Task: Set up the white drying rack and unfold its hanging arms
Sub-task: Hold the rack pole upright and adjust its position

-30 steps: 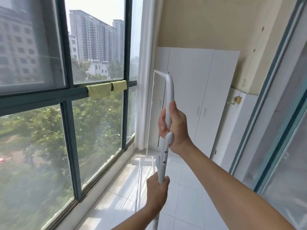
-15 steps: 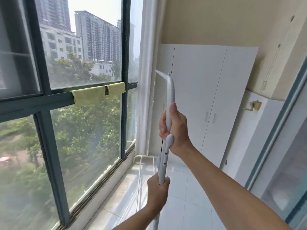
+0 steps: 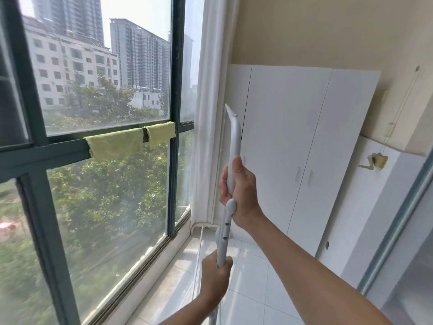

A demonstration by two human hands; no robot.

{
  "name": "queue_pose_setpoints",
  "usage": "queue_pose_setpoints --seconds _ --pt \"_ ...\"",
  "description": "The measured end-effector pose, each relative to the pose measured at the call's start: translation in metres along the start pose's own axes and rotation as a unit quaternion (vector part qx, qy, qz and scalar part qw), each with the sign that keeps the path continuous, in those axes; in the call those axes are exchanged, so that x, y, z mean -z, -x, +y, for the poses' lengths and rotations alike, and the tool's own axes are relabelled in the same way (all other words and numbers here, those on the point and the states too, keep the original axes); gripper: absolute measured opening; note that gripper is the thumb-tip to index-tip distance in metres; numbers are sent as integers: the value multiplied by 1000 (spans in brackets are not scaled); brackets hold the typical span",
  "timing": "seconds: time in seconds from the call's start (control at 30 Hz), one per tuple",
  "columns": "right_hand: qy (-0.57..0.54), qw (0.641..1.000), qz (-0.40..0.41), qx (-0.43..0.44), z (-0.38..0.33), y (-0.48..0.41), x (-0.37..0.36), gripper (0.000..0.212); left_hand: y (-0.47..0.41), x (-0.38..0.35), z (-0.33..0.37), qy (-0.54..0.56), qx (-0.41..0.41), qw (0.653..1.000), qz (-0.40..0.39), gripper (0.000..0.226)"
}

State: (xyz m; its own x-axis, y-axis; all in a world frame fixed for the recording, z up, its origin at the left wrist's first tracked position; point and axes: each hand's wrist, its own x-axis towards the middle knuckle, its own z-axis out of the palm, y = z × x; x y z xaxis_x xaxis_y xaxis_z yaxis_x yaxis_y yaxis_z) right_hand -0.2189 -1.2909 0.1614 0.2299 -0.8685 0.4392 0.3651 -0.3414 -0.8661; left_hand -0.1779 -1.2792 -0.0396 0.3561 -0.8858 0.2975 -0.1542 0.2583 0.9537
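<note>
White plastic drying-rack pole (image 3: 230,184) at frame centre, long axis near vertical, hooked tip pointing up-left. Right hand (image 3: 241,191) wrapped tight around upper arm segment above the hinge knob. Left hand (image 3: 214,276) fisted around lower shaft. Pole's lower end cut off at bottom edge.

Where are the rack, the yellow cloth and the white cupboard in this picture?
rack (image 3: 235,137): head view, on its upper white arm above the right hand.
yellow cloth (image 3: 114,146): head view, on the larger piece hanging over the window bar.
cupboard (image 3: 288,127): head view, on the middle door panel.
</note>
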Motion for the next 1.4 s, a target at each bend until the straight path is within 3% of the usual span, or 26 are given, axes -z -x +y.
queue_pose_setpoints --seconds 0.17,0.6,1.07,1.4 --pt "-11 1000 -28 -4 5 -8 7 45 -7 0 -8 -11 12 1000 -15 31" --pt "31 994 -99 -17 -4 13 4 39 9 41 13 -37 63 988 -138 23" --pt "44 994 -95 -44 -8 36 2 34 37 54 33 -70 74 980 -169 23" --pt "38 989 -131 -57 16 40 27 47 36 54 26 -121 104 976 -146 18"
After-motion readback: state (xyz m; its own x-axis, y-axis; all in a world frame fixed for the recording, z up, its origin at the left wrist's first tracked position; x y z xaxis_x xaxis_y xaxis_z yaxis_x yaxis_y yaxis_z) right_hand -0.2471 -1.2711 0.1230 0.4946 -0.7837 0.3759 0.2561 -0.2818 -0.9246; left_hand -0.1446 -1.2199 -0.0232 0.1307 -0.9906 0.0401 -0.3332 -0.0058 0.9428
